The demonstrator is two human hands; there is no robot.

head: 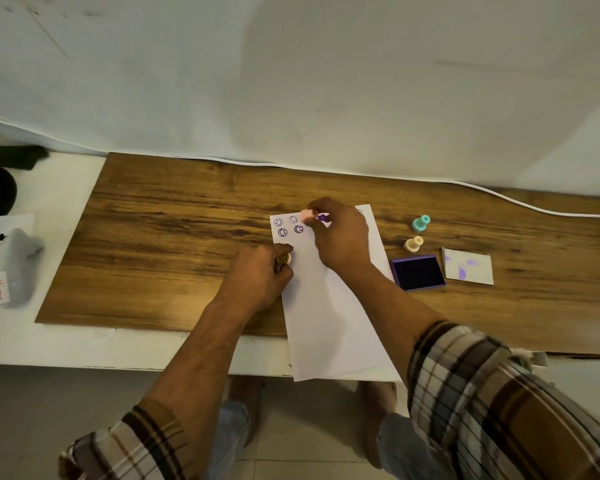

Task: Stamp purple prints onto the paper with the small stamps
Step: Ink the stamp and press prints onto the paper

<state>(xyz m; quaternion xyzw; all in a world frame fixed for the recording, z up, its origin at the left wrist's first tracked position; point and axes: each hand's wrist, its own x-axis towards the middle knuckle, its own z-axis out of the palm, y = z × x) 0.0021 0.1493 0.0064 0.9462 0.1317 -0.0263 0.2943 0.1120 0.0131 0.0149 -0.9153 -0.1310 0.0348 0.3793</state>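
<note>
A white sheet of paper (329,317) lies on the wooden board (160,237), with several purple smiley prints (288,226) near its top left corner. My right hand (340,233) hovers over the top of the paper and pinches a small pink stamp (308,215) lying sideways, its purple inked face (322,217) showing between my fingers. My left hand (260,275) rests on the paper's left edge, closed around a small yellow stamp (282,259). The purple ink pad (418,272) sits open to the right of the paper.
A teal stamp (421,223) and a cream stamp (413,244) stand right of the paper. The pad's white lid (468,266), smeared with purple, lies beside the pad. A grey object (16,265) and dark items sit at the far left. A white cloth hangs behind.
</note>
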